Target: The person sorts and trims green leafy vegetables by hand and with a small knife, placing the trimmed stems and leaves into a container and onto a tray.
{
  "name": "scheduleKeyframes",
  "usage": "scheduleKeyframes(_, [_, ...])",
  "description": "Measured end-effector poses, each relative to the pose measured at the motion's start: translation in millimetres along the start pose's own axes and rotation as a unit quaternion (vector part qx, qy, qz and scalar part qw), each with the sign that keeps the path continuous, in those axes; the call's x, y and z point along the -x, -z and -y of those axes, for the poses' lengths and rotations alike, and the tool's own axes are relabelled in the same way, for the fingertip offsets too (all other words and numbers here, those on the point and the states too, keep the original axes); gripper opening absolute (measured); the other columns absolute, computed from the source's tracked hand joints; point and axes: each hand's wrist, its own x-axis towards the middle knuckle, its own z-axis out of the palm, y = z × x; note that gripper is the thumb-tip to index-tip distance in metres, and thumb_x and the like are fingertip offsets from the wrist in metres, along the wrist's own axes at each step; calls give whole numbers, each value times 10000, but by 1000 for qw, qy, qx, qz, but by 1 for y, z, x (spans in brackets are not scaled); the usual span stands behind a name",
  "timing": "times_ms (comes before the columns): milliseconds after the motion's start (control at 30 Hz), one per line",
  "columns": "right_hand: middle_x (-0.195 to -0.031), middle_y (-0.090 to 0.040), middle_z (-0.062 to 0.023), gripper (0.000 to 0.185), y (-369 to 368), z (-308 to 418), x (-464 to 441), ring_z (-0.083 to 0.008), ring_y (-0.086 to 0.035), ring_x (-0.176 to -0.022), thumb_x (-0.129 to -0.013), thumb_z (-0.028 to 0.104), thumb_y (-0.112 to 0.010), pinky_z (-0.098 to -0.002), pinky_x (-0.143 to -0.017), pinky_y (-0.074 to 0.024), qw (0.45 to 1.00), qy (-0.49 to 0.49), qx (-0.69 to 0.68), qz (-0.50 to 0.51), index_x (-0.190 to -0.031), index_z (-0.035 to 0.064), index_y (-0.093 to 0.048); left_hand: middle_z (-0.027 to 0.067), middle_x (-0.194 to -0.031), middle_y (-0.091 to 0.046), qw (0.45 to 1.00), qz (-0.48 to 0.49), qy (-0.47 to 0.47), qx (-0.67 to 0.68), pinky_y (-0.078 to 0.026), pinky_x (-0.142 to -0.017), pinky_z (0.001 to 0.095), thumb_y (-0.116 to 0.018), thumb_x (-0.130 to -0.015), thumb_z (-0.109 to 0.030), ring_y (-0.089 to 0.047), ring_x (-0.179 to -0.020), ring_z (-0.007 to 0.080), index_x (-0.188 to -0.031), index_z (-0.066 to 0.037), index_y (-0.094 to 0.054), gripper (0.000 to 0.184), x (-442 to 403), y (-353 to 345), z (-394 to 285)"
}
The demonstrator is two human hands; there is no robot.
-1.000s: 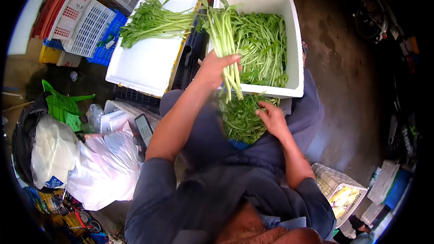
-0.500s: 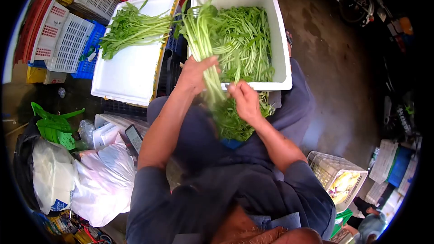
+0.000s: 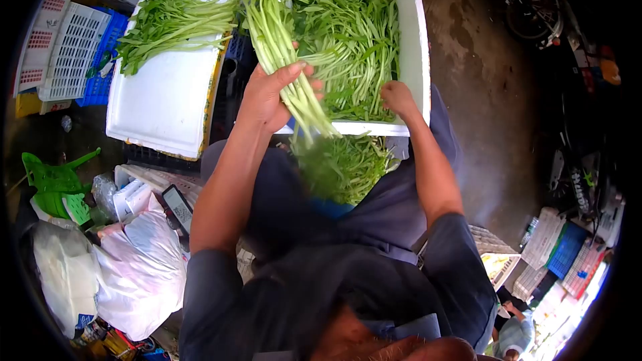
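My left hand (image 3: 274,97) is closed around a bunch of long-stemmed water spinach (image 3: 275,37), leaves toward the back and cut stem ends hanging toward my lap. Loose water spinach (image 3: 358,47) fills much of a white foam box (image 3: 416,47) in front of me. Inside its right near corner, my right hand (image 3: 400,99) has its fingers curled down at the greens; what they grip is hidden. Between my knees lies a heap of trimmings (image 3: 351,167) over something blue. Another bunch of water spinach (image 3: 177,17) rests on a white foam lid (image 3: 160,103) to the left.
Stacked plastic crates (image 3: 75,50) stand at the far left. Nearer are a green plastic chair-like piece (image 3: 57,184), a white bag (image 3: 144,271) and a device with a display (image 3: 177,207). A beige crate (image 3: 495,254) is behind my right elbow. A person (image 3: 515,331) is at lower right.
My right hand has left the stem ends of the held bunch and moved right into the foam box. My left hand keeps hold of the bunch. The view has shifted slightly.
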Motion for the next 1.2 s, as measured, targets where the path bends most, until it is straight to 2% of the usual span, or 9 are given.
scheduleKeyframes(133, [-777,-709,-245,320,-12,-2,-44,-310,-748,-739,-860,242,-653,-434,-674,-566,975,-206,64,56,-864,-75,-700,126,-894,-653,1000,-27,-11,-4,-588,-687,461,-683,-933,-90,-688,-768,297,-1390,-129,-458,510,-1,10,-8])
scheduleKeyframes(233, [-829,-708,-294,358,-31,-7,-52,-323,-737,-696,-852,250,-658,-449,-673,-564,979,-168,114,-23,-884,-103,-705,113,-845,-636,999,-37,-29,-1,-555,-670,427,-685,-920,-69,-664,-728,286,-1339,-116,-507,457,-4,9,-10])
scheduleKeyframes(333, [-1082,-707,-288,431,-30,-5,-55,-443,-696,-992,-874,308,-640,-489,-818,-568,975,-194,92,-62,-1074,-73,-664,104,-819,-632,999,-38,-32,-18,-554,-670,419,-699,-908,-72,-660,-715,274,-1270,-93,-551,392,-6,9,-13])
scheduleKeyframes(433, [-732,-682,-250,310,-15,4,-42,-275,-724,-704,-868,206,-663,-397,-617,-547,976,-84,28,-200,-836,-98,-611,99,-813,-634,998,-39,-20,-36,-556,-662,410,-718,-896,-87,-659,-703,266,-1238,-89,-558,377,-7,8,-9])
scheduleKeyframes(533, [-785,-698,-176,338,36,78,17,-228,-682,-659,-896,190,-676,-344,-577,-534,947,-70,-266,-166,-1033,-96,-561,98,-819,-640,997,-49,-23,-56,-566,-637,373,-738,-881,-99,-669,-705,246,-1193,-54,-562,362,-3,1,-8])
scheduleKeyframes(633, [-722,-653,-109,273,24,81,49,-119,-595,-585,-910,133,-686,-265,-499,-454,925,-108,-346,-114,-1018,-76,-549,105,-841,-654,995,-45,-25,-87,-582,-620,350,-739,-876,-63,-681,-718,224,-1171,-31,-568,343,3,-4,1])
scheduleKeyframes(833, [-723,-654,-108,245,3,142,137,-127,-593,-602,-935,141,-660,-274,-524,-467,894,-24,-420,-158,-999,-61,-537,88,-957,-678,979,-35,-30,-196,-609,-661,342,-727,-875,12,-697,-807,191,-1142,-24,-595,300,22,-24,24])
scheduleKeyframes(967, [-772,-680,-113,289,-17,176,174,-155,-633,-681,-952,142,-637,-322,-593,-501,912,13,-367,-181,-1157,-55,-587,61,-961,-676,973,-20,-40,-229,-589,-710,320,-730,-870,-1,-678,-820,168,-1145,-11,-612,299,25,-29,35])
scheduleKeyframes(1200, [-816,-679,-261,315,-40,218,202,-399,-683,-728,-959,181,-655,-440,-682,-531,947,77,-223,-220,-1206,-6,-601,85,-1030,-706,967,0,-60,-248,-579,-777,323,-697,-864,28,-682,-870,168,-1202,11,-627,346,27,-28,45])
